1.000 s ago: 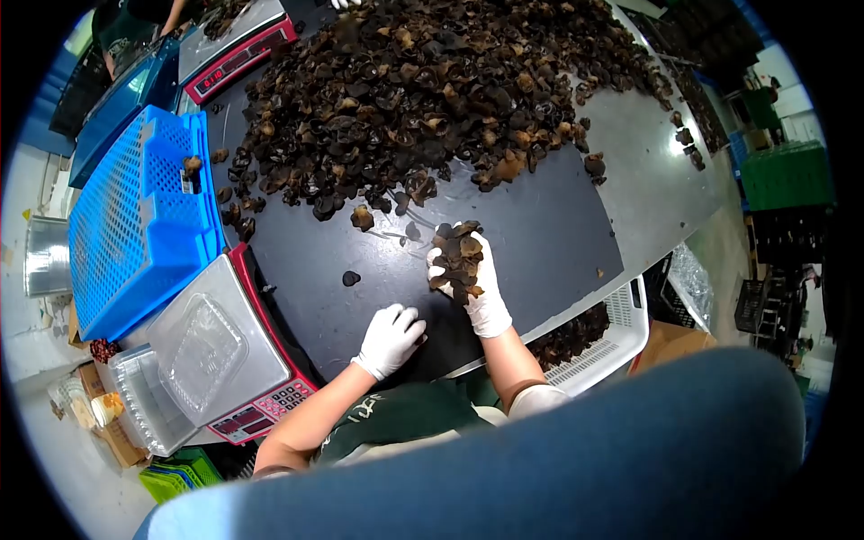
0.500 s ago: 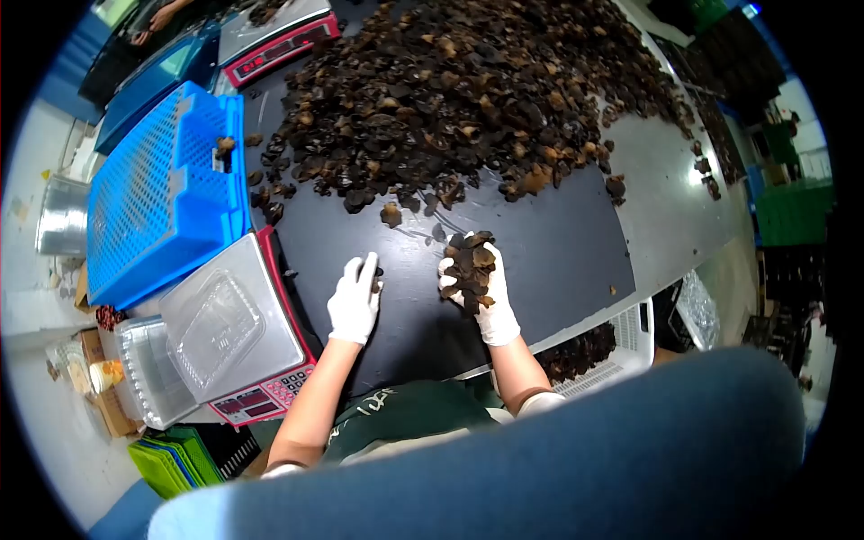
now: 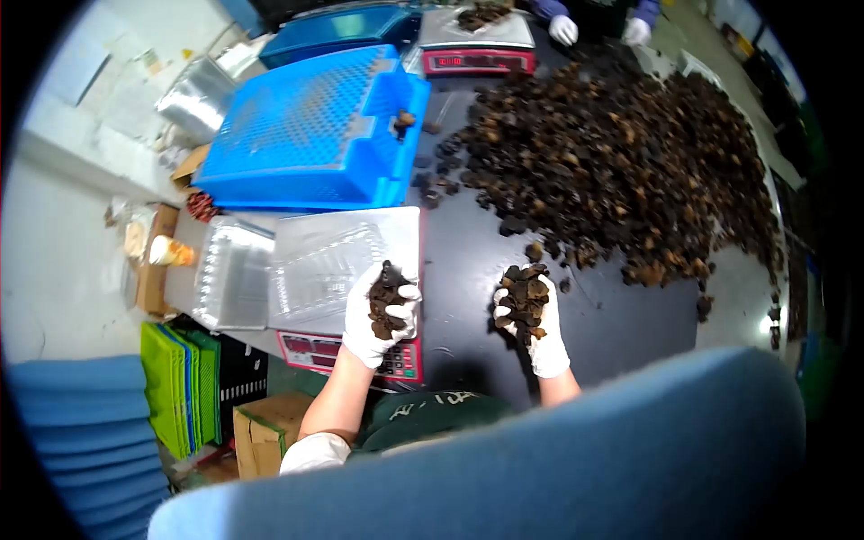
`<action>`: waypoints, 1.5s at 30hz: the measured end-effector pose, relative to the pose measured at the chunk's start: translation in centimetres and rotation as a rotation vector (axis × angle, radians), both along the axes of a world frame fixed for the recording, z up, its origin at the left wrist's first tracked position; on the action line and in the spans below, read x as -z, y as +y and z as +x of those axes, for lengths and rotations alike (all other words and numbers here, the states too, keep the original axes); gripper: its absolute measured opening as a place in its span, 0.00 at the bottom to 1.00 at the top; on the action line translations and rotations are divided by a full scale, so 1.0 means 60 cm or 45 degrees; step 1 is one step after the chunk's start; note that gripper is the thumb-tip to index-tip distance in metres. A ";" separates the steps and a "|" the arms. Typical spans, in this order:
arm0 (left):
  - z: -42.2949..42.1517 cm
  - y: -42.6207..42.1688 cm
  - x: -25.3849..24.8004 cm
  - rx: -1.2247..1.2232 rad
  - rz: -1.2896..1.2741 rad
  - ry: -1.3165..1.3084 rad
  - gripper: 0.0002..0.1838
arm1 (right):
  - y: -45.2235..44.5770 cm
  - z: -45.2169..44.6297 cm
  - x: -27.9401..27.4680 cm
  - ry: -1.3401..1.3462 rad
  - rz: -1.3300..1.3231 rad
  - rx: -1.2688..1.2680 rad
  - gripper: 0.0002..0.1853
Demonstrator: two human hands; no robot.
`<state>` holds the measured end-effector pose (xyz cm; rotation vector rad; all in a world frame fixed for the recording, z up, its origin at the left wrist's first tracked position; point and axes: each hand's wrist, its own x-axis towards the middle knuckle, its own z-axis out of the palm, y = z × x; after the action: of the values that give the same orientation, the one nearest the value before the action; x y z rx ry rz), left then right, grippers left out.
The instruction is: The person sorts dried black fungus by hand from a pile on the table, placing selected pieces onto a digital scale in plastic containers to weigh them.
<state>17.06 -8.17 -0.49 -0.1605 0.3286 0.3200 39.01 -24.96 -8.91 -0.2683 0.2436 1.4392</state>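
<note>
My left hand (image 3: pixel 362 326), in a white glove, is curled round a clump of dark brown wood ear mushrooms (image 3: pixel 388 304). It is over the right side of a red scale (image 3: pixel 396 362), beside the clear plastic tray (image 3: pixel 328 265) on the scale's metal plate. My gloved right hand (image 3: pixel 549 346) is palm up, fingers wrapped round another handful of mushrooms (image 3: pixel 524 301), above the black table mat (image 3: pixel 459 261). Beyond it spreads a large pile of the same mushrooms (image 3: pixel 612 171).
A blue plastic crate (image 3: pixel 297 135) stands behind the scale. Clear containers (image 3: pixel 232 279) lie left of it. Farther back are a second red scale (image 3: pixel 477 61) and another person's gloved hands (image 3: pixel 564 31). Green crates (image 3: pixel 175 387) and a cardboard box (image 3: pixel 265 432) are low on the left.
The view has swung left. My left hand has moved from the mat to over the scale, its mushrooms now plainly visible. My right hand still holds its handful.
</note>
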 end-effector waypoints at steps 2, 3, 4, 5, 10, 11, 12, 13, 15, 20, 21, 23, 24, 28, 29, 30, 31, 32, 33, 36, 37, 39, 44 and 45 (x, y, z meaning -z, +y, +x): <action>-0.048 0.032 -0.015 -0.152 0.197 0.007 0.13 | 0.052 -0.033 -0.044 -0.079 -0.209 0.034 0.15; -0.070 0.047 -0.020 -0.232 0.240 0.027 0.13 | 0.074 -0.042 -0.057 -0.163 -0.081 -0.057 0.17; -0.092 0.063 -0.024 -0.312 0.280 0.044 0.13 | 0.104 -0.055 -0.069 -0.250 0.030 -0.126 0.19; -0.114 0.080 -0.021 -0.411 0.384 0.107 0.13 | 0.135 -0.069 -0.082 -0.342 0.144 -0.187 0.21; -0.192 0.163 0.003 -0.703 0.507 0.178 0.14 | 0.267 -0.164 -0.190 -1.434 0.268 -0.145 0.16; -0.199 0.176 0.011 -0.739 0.516 0.193 0.14 | 0.300 -0.186 -0.175 -1.793 0.373 0.064 0.17; -0.205 0.187 0.020 -0.774 0.525 0.206 0.14 | 0.329 -0.204 -0.150 -2.143 0.479 0.293 0.17; -0.207 0.194 0.026 -0.791 0.563 0.226 0.14 | 0.338 -0.217 -0.145 -2.286 0.483 0.249 0.18; -0.208 0.199 0.038 -0.792 0.582 0.266 0.15 | 0.346 -0.234 -0.128 -2.713 0.499 0.171 0.19; -0.205 0.193 0.059 -0.770 0.501 0.233 0.15 | 0.316 -0.231 -0.120 -3.202 0.480 -0.171 0.37; -0.206 0.189 0.059 -0.774 0.490 0.240 0.15 | 0.310 -0.227 -0.125 -3.176 0.454 -0.133 0.39; -0.202 0.186 0.054 -0.765 0.467 0.192 0.14 | 0.306 -0.214 -0.127 -3.042 0.427 -0.109 0.43; -0.202 0.186 0.053 -0.766 0.465 0.190 0.14 | 0.304 -0.209 -0.132 -3.008 0.410 -0.027 0.38; -0.191 0.173 0.042 -0.818 0.430 0.249 0.14 | 0.299 -0.210 -0.145 -2.685 0.433 0.178 0.17; -0.184 0.166 0.037 -0.828 0.414 0.205 0.14 | 0.296 -0.215 -0.153 -2.695 0.459 0.157 0.14; -0.176 0.158 0.031 -0.838 0.398 0.161 0.14 | 0.292 -0.221 -0.161 -2.705 0.485 0.136 0.11; -0.164 0.149 0.021 -0.839 0.354 0.169 0.15 | 0.289 -0.229 -0.179 -2.752 0.519 0.255 0.09; -0.154 0.140 0.023 -0.827 0.460 0.142 0.15 | 0.287 -0.238 -0.178 -2.772 0.486 0.235 0.10; -0.143 0.130 0.022 -0.810 0.484 0.129 0.15 | 0.284 -0.246 -0.174 -2.839 0.449 0.244 0.09; -0.132 0.113 0.022 -0.768 0.456 0.105 0.15 | 0.280 -0.247 -0.168 -2.961 0.434 0.347 0.08; -0.127 0.105 0.010 -0.775 0.352 0.147 0.15 | 0.280 -0.244 -0.167 -2.640 0.348 0.093 0.09; -0.125 0.097 0.008 -0.730 0.421 0.119 0.16 | 0.279 -0.231 -0.167 -2.309 0.187 -0.111 0.09; -0.127 0.084 -0.015 -0.785 -0.114 0.128 0.12 | 0.288 -0.174 -0.145 -1.726 0.069 0.061 0.09; -0.133 0.090 -0.013 -0.891 -0.042 0.145 0.12 | 0.282 -0.157 -0.145 -1.650 0.096 0.070 0.09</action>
<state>9.06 -2.77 0.29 -0.2893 0.3840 1.0185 29.62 -8.05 -0.21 -1.0441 -0.8465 0.9743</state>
